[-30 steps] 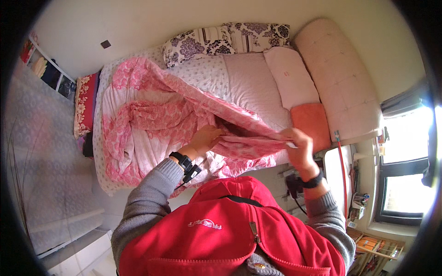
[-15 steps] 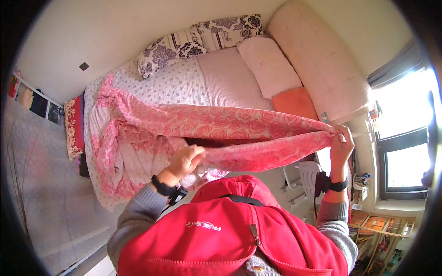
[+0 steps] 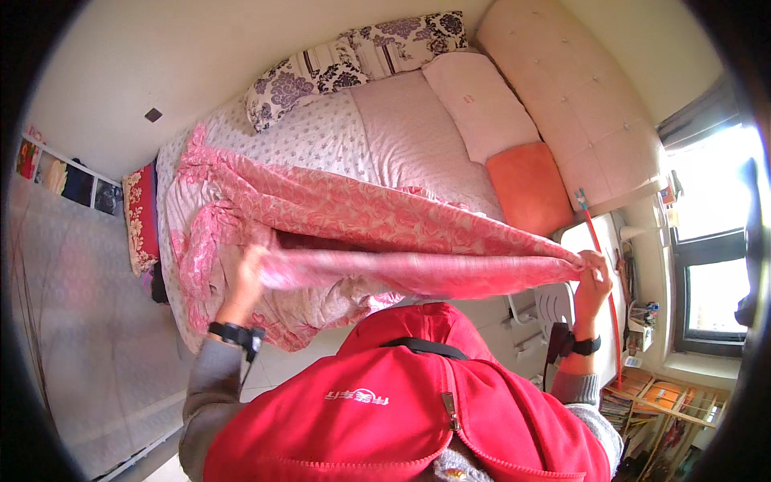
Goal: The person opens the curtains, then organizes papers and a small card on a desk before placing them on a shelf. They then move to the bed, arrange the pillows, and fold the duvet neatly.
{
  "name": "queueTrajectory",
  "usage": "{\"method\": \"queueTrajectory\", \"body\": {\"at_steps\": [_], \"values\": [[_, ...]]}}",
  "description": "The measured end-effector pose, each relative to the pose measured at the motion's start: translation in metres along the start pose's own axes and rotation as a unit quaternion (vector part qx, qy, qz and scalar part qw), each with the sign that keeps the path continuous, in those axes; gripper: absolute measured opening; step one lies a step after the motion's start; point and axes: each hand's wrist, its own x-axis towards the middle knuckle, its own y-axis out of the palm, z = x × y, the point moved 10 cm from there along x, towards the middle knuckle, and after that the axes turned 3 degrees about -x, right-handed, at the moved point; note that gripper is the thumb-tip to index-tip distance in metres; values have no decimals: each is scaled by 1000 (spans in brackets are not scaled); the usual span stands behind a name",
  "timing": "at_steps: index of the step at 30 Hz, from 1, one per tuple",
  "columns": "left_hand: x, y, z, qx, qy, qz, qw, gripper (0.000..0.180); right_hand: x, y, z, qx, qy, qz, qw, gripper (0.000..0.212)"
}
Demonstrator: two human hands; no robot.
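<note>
Bright window [image 3: 711, 241] glare, fisheye-bent edges

The pink floral-patterned quilt [image 3: 345, 217] stretches between the two hands, the left hand [image 3: 245, 277] at its left end and the right hand [image 3: 593, 273] at its right end, with the rest draped on the bed [image 3: 401, 136] beyond. Two purple-flowered rectangular pillows [image 3: 353, 64] lie at the bed's far end. A long pale pink cushion [image 3: 482, 104] and a square orange cushion [image 3: 530, 186] lie along its right side, against the padded beige headboard panel [image 3: 578, 104].
</note>
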Motion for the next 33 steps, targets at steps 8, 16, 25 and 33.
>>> {"method": "queueTrajectory", "body": {"at_steps": [8, 16, 25, 33], "values": [[160, 125, -28, 335, 357, 96, 867, 25, -30, 6, 53, 18, -121, 26, 992, 20], [103, 259, 26, 267, 259, 410, 833, 22, -59, -92, 69, -33, -90, -147, 985, 4], [-7, 128, 43, 387, 124, 406, 818, 25, -50, -109, 34, 33, -53, -201, 978, 14], [-33, 27, 66, 205, 95, 67, 972, 15, -33, -77, 30, 44, 37, -118, 991, 12]]}}
